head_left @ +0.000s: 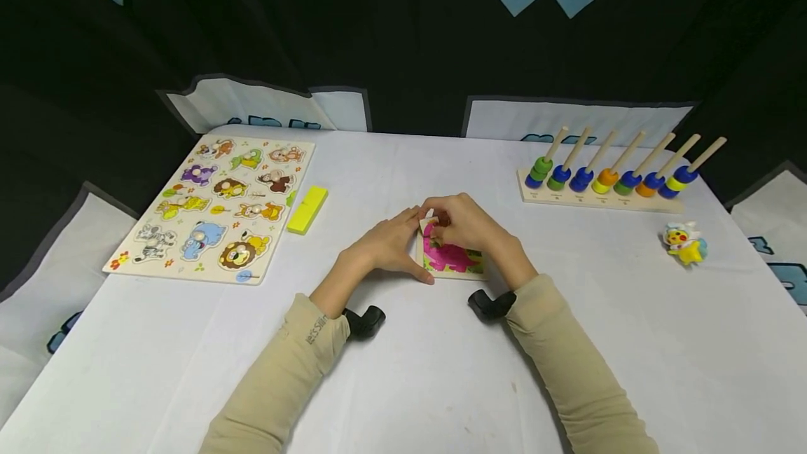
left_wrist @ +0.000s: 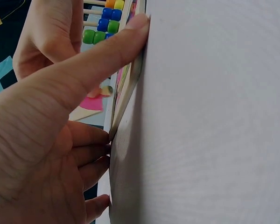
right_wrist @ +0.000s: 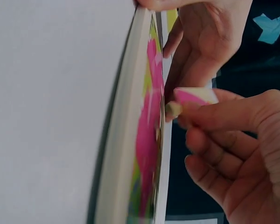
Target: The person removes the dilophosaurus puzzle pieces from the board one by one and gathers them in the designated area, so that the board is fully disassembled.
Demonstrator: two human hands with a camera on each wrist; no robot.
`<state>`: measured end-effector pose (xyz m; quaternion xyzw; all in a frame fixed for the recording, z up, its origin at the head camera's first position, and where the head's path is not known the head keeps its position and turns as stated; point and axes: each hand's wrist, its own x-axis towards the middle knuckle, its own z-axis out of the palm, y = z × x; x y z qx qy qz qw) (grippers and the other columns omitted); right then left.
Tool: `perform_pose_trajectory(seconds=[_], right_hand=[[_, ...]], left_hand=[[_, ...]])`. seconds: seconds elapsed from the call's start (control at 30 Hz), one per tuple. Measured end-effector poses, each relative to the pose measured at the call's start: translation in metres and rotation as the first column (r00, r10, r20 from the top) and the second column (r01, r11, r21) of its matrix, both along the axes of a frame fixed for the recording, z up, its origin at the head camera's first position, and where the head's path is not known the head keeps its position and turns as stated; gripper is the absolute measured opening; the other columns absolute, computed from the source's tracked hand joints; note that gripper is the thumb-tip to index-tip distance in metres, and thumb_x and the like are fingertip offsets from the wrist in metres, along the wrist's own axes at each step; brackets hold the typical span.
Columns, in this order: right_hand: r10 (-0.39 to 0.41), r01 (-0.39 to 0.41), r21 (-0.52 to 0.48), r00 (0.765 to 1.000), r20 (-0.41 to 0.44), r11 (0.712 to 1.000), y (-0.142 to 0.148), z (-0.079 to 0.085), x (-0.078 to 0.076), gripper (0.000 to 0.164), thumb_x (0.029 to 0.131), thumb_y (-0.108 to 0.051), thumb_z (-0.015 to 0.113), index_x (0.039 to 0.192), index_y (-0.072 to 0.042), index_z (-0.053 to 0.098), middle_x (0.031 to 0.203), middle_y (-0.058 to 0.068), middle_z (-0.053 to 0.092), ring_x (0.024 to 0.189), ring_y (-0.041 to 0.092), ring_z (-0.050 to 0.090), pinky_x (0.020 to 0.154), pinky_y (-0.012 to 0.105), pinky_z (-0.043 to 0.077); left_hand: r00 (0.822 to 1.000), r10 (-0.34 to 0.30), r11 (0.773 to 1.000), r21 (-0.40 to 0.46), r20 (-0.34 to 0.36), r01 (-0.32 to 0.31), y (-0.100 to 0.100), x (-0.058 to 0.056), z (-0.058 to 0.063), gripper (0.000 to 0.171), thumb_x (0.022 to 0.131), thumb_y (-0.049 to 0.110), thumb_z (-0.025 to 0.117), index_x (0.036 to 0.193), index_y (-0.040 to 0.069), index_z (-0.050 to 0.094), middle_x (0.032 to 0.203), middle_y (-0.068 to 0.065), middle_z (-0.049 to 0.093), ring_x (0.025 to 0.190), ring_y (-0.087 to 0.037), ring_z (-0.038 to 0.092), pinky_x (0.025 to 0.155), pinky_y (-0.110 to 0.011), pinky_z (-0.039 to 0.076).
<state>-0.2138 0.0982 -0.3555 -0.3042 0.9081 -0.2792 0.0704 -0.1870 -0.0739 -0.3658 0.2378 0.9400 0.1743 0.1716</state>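
A small wooden jigsaw board point(head_left: 450, 261) with a pink animal picture lies in the middle of the table. My left hand point(head_left: 386, 242) rests at its left side; the thumb touches the near edge and the fingers, nearly straight, reach toward the far corner. Over the board's far left part, my right hand point(head_left: 469, 223) pinches a puzzle piece point(right_wrist: 196, 95) between thumb and finger. Pink and pale yellow show on this piece, which is tilted in the right wrist view. My fingers hide part of it in the head view.
An animal peg puzzle point(head_left: 217, 212) lies at the left, with a yellow block point(head_left: 307, 209) beside it. At the back right stands a bead counting rack point(head_left: 599, 198) with upright pegs. A small yellow figurine point(head_left: 684, 243) sits near the right edge.
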Motion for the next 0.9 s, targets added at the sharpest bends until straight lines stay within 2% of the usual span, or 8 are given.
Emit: perform_pose_trajectory(seconds=[0.13,0.43,0.67,0.9], right_hand=[[-0.033,0.035,-0.075,0.999,0.033,0.997,0.010,0.002,0.001,0.027,0.079,-0.006,0.065,0.105,-0.011,0.067,0.065,0.003,0.056,0.058,0.014,0.046,0.051,0.022,0.041],[-0.147,0.180,-0.209,0.975,0.164,0.961,0.041,0.005,0.001,0.031,0.079,-0.006,0.064,0.109,-0.007,0.067,0.084,0.012,0.065,0.069,0.018,0.056,0.062,0.023,0.050],[-0.243,0.278,-0.201,0.953,0.180,0.939,0.067,0.011,0.001,0.029,0.080,-0.008,0.064,0.109,-0.008,0.067,0.092,0.013,0.066,0.072,0.018,0.056,0.063,0.022,0.050],[-0.249,0.297,-0.227,0.943,0.220,0.927,0.097,0.010,0.002,0.031,0.080,-0.006,0.063,0.111,-0.002,0.064,0.084,0.017,0.067,0.068,0.023,0.063,0.062,0.028,0.054]], left_hand=[[1.000,0.004,1.000,-0.001,0.005,-0.004,0.000,0.000,-0.001,0.116,0.059,0.060,0.074,0.145,0.008,0.016,0.153,-0.006,0.012,0.141,-0.020,0.011,0.113,-0.047,0.020],[1.000,0.003,1.000,-0.002,0.018,-0.003,0.001,-0.001,-0.001,0.117,0.059,0.059,0.074,0.144,0.003,0.016,0.153,-0.009,0.010,0.142,-0.022,0.010,0.113,-0.045,0.019],[1.000,-0.013,1.000,0.001,-0.007,0.013,0.000,-0.001,-0.001,0.117,0.059,0.058,0.075,0.143,-0.001,0.019,0.152,-0.012,0.013,0.141,-0.023,0.012,0.114,-0.040,0.020],[0.999,-0.027,1.000,0.006,-0.024,0.027,0.001,-0.001,-0.001,0.116,0.058,0.058,0.075,0.142,-0.001,0.021,0.152,-0.013,0.014,0.141,-0.023,0.013,0.114,-0.037,0.020]])
